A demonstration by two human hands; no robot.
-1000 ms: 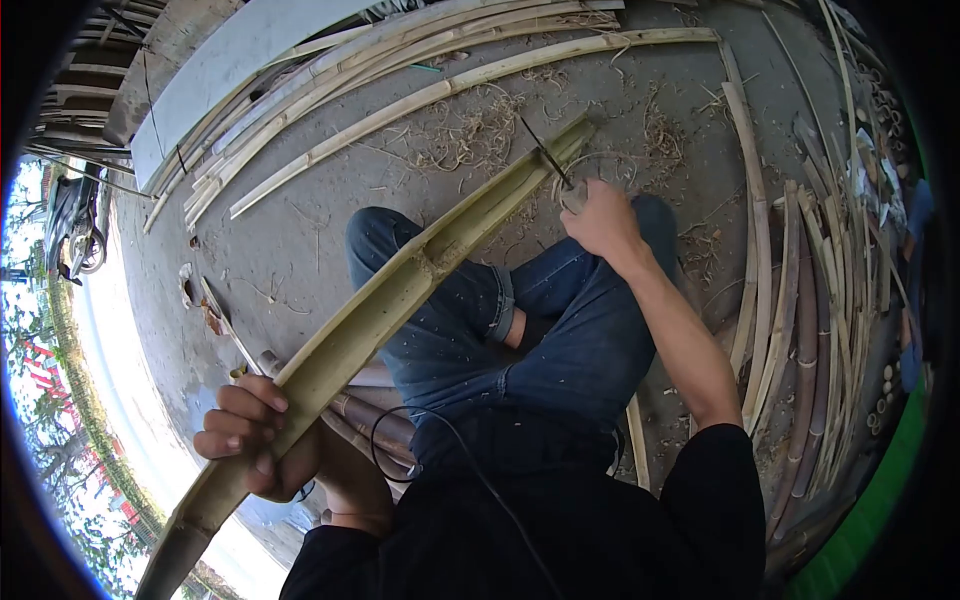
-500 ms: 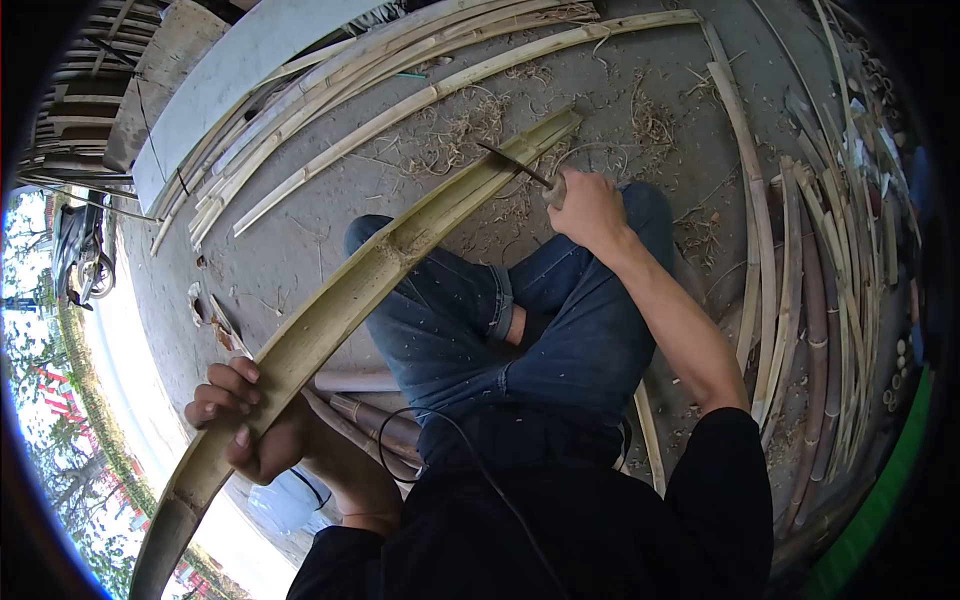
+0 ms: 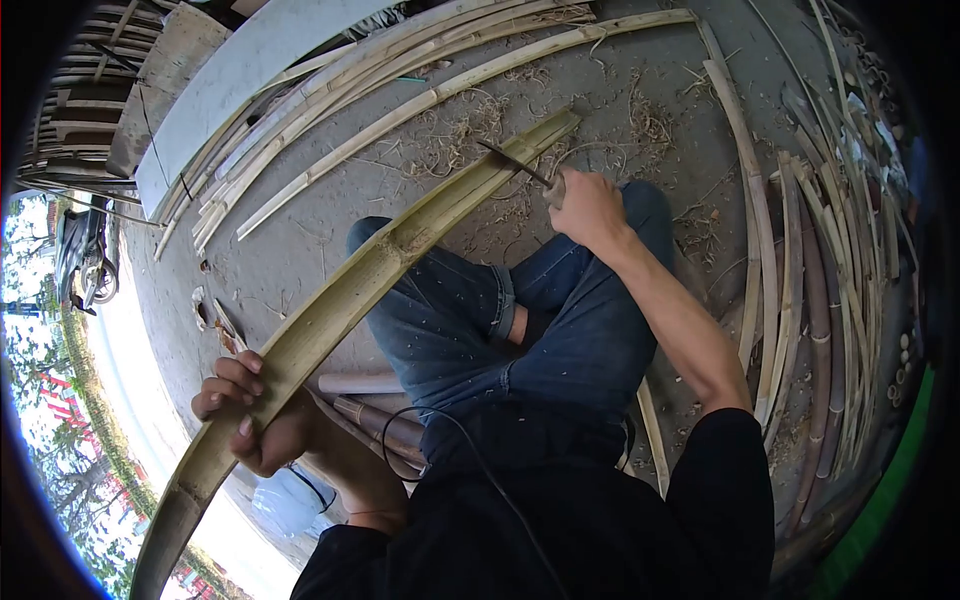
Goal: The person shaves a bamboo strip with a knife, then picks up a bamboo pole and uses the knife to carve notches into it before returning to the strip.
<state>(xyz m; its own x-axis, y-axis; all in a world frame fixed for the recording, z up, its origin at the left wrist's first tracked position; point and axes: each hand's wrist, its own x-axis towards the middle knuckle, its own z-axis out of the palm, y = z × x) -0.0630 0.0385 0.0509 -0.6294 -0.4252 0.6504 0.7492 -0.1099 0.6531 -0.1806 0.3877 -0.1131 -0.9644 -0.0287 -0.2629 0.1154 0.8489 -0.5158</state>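
Note:
A long split bamboo strip point(image 3: 345, 283), hollow side up, slants across my crossed legs from the lower left to the upper middle. My left hand point(image 3: 250, 415) is wrapped round its lower part, fingers over the far edge and thumb on the near one. In my right hand point(image 3: 588, 208) is the handle of a knife point(image 3: 520, 163), closed in my fist above my right knee. The dark narrow blade lies across the hollow near the strip's far end. A node wall point(image 3: 402, 243) shows about midway along the strip.
Long bamboo slats point(image 3: 430, 95) lie on the concrete floor ahead, with curled shavings point(image 3: 480, 120) near them. More bamboo strips point(image 3: 850, 270) are piled at the right. Bamboo poles point(image 3: 385, 420) and a clear plastic container point(image 3: 290, 500) are by my left side.
The view has shifted very slightly. Both hands, the knife and the bamboo strip stay in nearly the same place.

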